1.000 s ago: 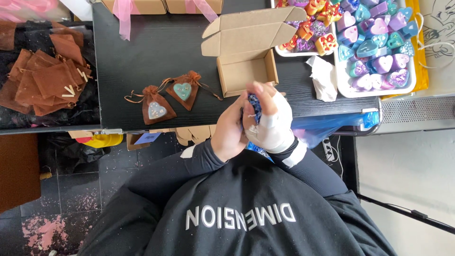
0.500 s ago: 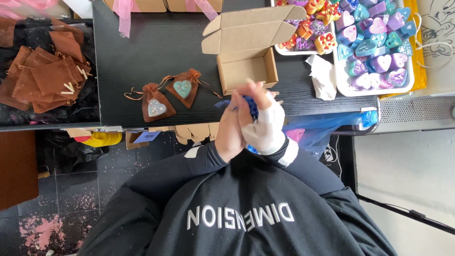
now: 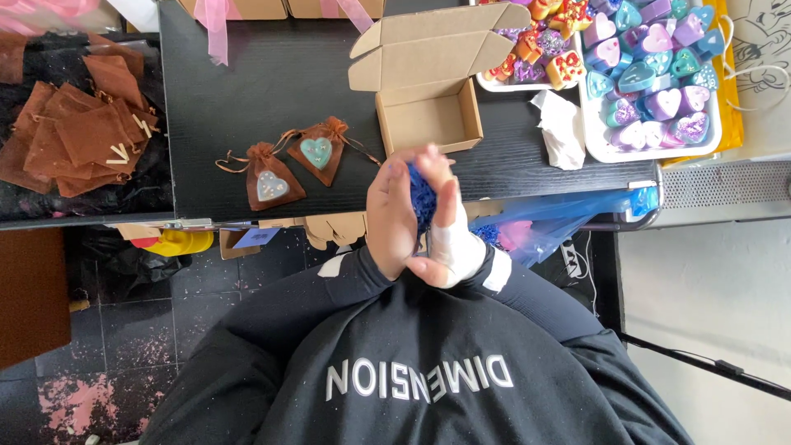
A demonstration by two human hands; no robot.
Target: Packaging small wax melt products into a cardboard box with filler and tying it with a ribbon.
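A small wad of blue shredded filler (image 3: 423,198) sat pressed between the person's two palms, just above the near edge of the black table (image 3: 247,99), apparently so it could be squeezed or rolled into a compact lump. The view looked down at the person from in front, so the left hand (image 3: 449,227), wrapped in white bandage across the palm and wrist, showed on the right of the picture, fingers straight and flat against the wad; the right hand (image 3: 391,218) met it from the other side, likewise flat and only lightly curled, holding nothing but the filler. Just beyond the hands stood a small cardboard box (image 3: 428,119) with its lid flaps thrown back, empty and within easy reach. Beside it lay two brown drawstring pouches (image 3: 288,165), each showing a heart shape, with a heap of empty pouches (image 3: 78,132) further off. On the far side were white trays of heart-shaped pieces (image 3: 651,74) in purple and teal, a crumpled white tissue (image 3: 562,128) next to them.
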